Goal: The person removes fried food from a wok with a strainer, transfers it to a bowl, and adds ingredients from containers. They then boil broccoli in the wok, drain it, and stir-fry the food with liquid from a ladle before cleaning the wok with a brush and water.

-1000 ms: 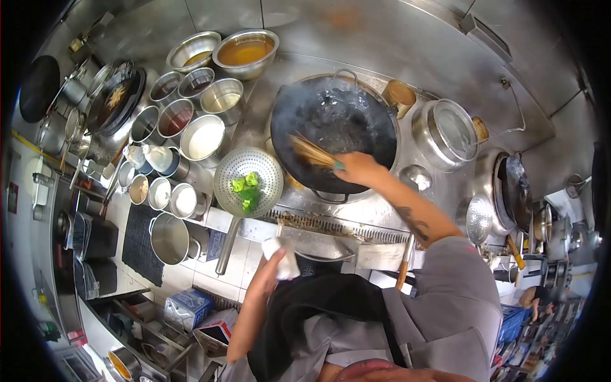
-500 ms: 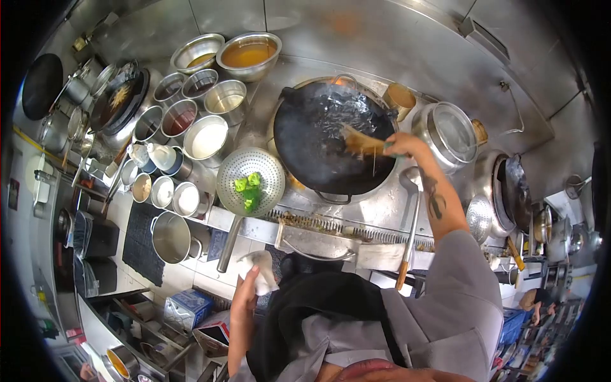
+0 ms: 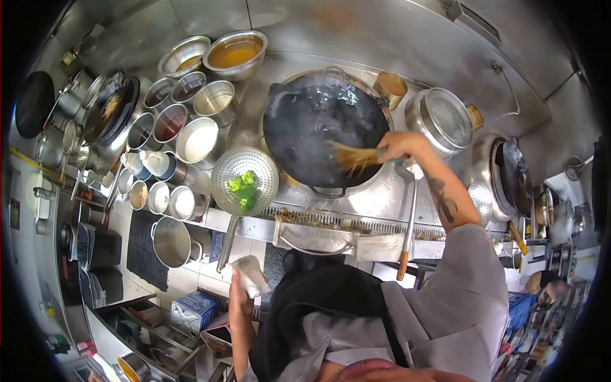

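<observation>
My right hand (image 3: pixel 401 148) is closed around the handle of a bamboo wok brush (image 3: pixel 356 156). Its bristles reach into the right front part of a black, steaming wok (image 3: pixel 293 127), where wet patches shine toward the back. Low at the front, my left hand (image 3: pixel 242 296) grips a folded whitish cloth (image 3: pixel 250 275). Just above that cloth ends the handle of a perforated strainer (image 3: pixel 223 197), apart from my fingers as far as I can tell. Several green broccoli pieces (image 3: pixel 242 184) lie in the strainer.
Metal pots of sauces and powders, including one of white powder (image 3: pixel 197 141), crowd the left of the stove. Behind them stand bowls of amber liquid (image 3: pixel 235 53). A ladle (image 3: pixel 407 223) lies right of the wok, near a lidded pot (image 3: pixel 442 118). Another person (image 3: pixel 544 290) is at far right.
The brush and my right hand have moved toward the front of the wok. My left hand has shifted slightly, still with the cloth. The whole view has moved a little.
</observation>
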A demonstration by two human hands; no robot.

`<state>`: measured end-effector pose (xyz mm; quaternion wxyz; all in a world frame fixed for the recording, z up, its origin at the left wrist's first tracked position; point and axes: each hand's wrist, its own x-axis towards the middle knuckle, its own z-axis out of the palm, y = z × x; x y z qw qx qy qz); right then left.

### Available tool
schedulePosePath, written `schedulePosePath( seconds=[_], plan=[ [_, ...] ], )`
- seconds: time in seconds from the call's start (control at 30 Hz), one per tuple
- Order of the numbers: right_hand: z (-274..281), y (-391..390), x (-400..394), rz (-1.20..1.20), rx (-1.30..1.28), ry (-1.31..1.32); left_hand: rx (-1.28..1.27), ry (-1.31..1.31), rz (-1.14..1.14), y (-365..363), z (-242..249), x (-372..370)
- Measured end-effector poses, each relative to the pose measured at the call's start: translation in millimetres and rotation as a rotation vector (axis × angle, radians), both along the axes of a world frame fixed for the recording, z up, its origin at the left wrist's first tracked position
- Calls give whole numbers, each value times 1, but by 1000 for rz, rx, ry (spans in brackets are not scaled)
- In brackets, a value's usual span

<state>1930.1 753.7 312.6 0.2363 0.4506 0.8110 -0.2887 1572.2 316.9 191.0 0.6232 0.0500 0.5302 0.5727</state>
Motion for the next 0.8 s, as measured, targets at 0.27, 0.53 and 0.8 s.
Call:
schedulePosePath(
  seconds=[0.27, 0.53, 0.8],
  plan=[
    [-25, -43, 10, -109, 445, 120, 121, -152, -98, 100, 17, 56],
    [19, -221, 118, -736, 718, 553, 14, -232, -287, 222, -8, 125],
    [-154, -388, 250, -2160, -499, 1362, 0, -247, -185, 257, -23, 148]
  ],
)
